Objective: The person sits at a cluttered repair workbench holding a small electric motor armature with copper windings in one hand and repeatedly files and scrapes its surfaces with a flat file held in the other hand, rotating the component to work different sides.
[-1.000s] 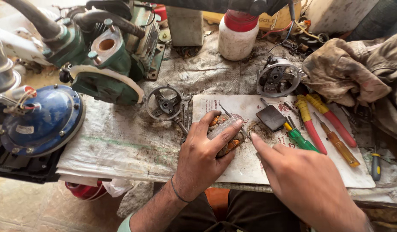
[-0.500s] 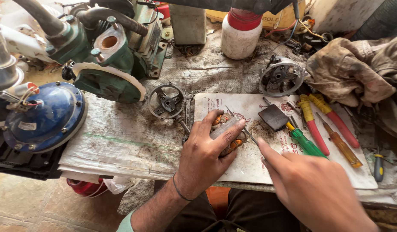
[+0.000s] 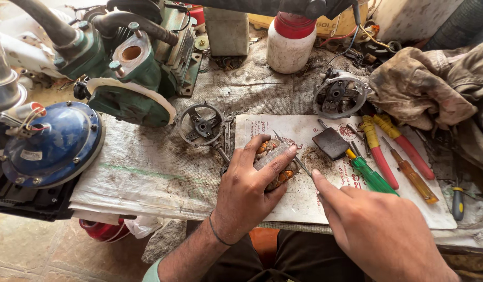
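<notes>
My left hand (image 3: 244, 196) is clamped over a small motor armature (image 3: 271, 155) with a grey core and copper windings, pressing it onto a white board (image 3: 304, 206). My right hand (image 3: 377, 230) reaches in from the lower right. Its fingertips pinch a thin metal rod (image 3: 303, 168) that slants up to the armature and passes under my left fingers. The rod's far tip pokes out beyond the armature.
A green pump body (image 3: 131, 68) and a blue round housing (image 3: 53, 141) stand at the left. A spoked metal ring (image 3: 202, 125), a motor end housing (image 3: 338, 94), a white jar (image 3: 288, 47), several screwdrivers (image 3: 380, 156) and dirty rags (image 3: 434, 89) surround the board.
The view has drifted slightly. Both hands stay at the armature, the right fingertip shifting only a little.
</notes>
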`<action>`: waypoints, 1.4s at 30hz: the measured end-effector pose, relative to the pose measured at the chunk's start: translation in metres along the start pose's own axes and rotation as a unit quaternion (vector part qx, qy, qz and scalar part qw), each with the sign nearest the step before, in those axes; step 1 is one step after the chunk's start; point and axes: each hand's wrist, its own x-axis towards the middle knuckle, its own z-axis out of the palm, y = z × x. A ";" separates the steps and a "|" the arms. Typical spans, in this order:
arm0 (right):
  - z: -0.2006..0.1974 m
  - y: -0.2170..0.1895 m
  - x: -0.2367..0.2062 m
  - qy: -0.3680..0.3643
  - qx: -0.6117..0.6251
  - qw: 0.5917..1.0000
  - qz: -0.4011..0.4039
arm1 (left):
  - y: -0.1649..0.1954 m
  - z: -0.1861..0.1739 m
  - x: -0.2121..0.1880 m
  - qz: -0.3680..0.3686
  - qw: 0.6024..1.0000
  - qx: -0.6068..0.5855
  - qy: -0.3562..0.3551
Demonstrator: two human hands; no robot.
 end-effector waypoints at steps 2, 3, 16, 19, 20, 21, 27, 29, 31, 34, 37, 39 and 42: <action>0.003 0.003 -0.002 0.039 0.024 0.999 -0.021 | 0.001 0.000 0.000 -0.008 1.000 0.008 -0.004; 0.003 0.004 -0.002 0.070 0.043 0.996 -0.035 | 0.000 0.001 0.001 -0.009 1.000 0.012 -0.007; 0.016 0.020 -0.015 -0.081 -0.073 0.994 -0.002 | 0.005 0.003 0.003 -0.002 1.000 0.022 0.000; 0.010 0.018 -0.014 0.067 0.034 0.996 -0.046 | 0.006 0.002 0.002 -0.006 1.000 0.017 -0.002; 0.006 0.016 -0.012 0.051 0.023 0.997 -0.048 | 0.006 0.002 0.003 -0.009 1.000 0.015 -0.002; 0.001 0.014 -0.011 0.035 0.012 0.998 -0.050 | 0.006 0.001 0.003 -0.012 1.000 0.013 -0.003; -0.011 0.003 -0.001 0.039 0.011 0.998 -0.049 | 0.005 -0.001 0.002 0.001 1.000 0.014 -0.003; -0.008 0.002 -0.002 0.073 0.041 0.995 -0.054 | 0.005 -0.001 0.001 -0.008 1.000 0.012 -0.002; -0.004 0.006 -0.008 -0.025 -0.007 1.000 -0.014 | 0.004 0.000 0.002 -0.006 1.000 0.012 0.001; 0.009 0.013 -0.009 -0.068 -0.062 0.996 0.002 | 0.001 -0.002 0.000 -0.001 1.000 0.013 0.001; 0.015 0.015 -0.010 0.058 0.018 0.998 -0.032 | 0.000 -0.002 0.000 0.001 1.000 0.016 -0.001; 0.010 0.013 -0.010 -0.014 -0.023 1.000 -0.013 | 0.002 -0.003 -0.001 -0.003 1.000 0.016 0.006; -0.001 0.007 -0.008 -0.014 -0.027 0.999 -0.023 | 0.001 -0.004 -0.001 0.003 1.000 0.009 0.010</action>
